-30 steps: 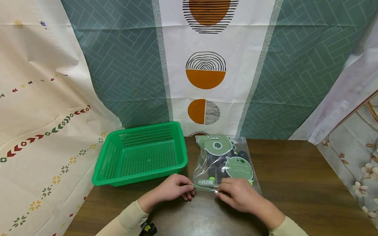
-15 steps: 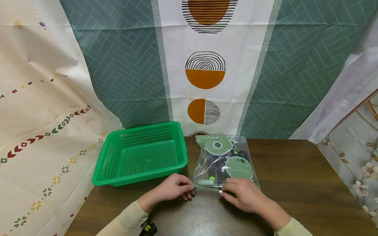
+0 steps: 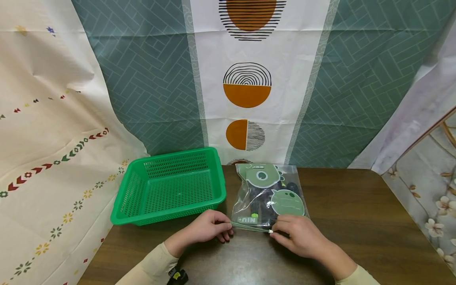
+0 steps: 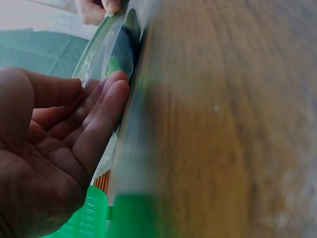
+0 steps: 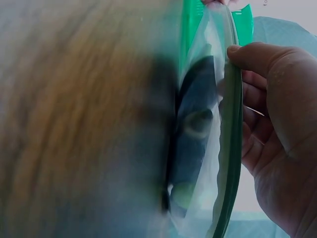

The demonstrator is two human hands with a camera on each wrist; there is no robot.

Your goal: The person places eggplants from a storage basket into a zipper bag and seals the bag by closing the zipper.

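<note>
A clear zip bag [image 3: 239, 209] with green cartoon prints lies on the table, its zip strip [image 3: 249, 227] along the near edge. Inside are several dark, long things [image 5: 190, 144] with light green ends; their kind is unclear. My left hand [image 3: 212, 226] pinches the strip's left end between thumb and fingers. At the strip further right, my right hand [image 3: 297, 236] pinches a small white slider [image 3: 270, 231]. The right wrist view has the right thumb [image 5: 255, 54] pressed on the green zip edge, with fingers behind it. In the left wrist view, the left fingers [image 4: 101, 119] lie behind the bag's edge.
A green plastic basket [image 3: 119, 209] with perforated walls stands left of the bag, near the left hand. The wooden table [image 3: 356, 206] extends to the right. Patterned cloths [image 3: 149, 99] hang behind the table and at both sides.
My right hand has slid to the right along the zip strip with the white slider, drawing away from the left hand. The left hand stays at the left end. Bag and basket lie about the same.
</note>
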